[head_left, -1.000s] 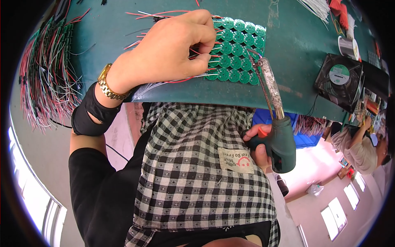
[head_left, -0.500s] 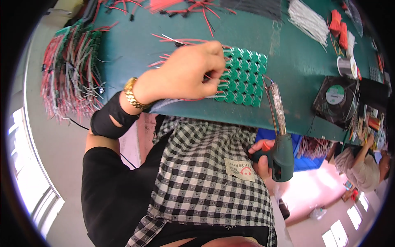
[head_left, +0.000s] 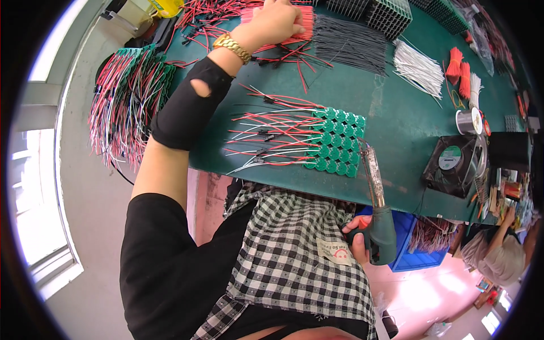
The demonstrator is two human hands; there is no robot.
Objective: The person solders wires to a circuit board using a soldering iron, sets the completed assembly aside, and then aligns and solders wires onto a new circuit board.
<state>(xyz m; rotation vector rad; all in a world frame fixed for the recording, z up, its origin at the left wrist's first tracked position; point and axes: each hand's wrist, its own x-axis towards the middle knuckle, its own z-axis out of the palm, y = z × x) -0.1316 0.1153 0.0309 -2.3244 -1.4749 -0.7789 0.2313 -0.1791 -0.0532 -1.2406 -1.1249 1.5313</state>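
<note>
My left hand (head_left: 275, 24) reaches to the far edge of the view over a pile of red wires (head_left: 306, 25). Its fingers are curled at the pile, and what they pinch, if anything, is hidden. My right hand (head_left: 358, 241) grips a dark green soldering gun (head_left: 383, 235) at the front edge of the table. The gun's tip is beside the right side of a panel of round green circuit boards (head_left: 340, 141). Red, white and black wires (head_left: 272, 136) fan out leftward from the panel's left boards.
Black wires (head_left: 351, 45) and white wires (head_left: 419, 68) lie at the back. A solder spool (head_left: 469, 121) and a fan (head_left: 451, 161) stand at right. Wired green boards (head_left: 127, 107) are heaped at left. A blue bin (head_left: 419, 258) sits below the table; another person (head_left: 496, 255) is at far right.
My left hand has left the wired panel and moved away to the red wire pile. The wires it covered now show. The view has shifted; my right hand still grips the soldering gun.
</note>
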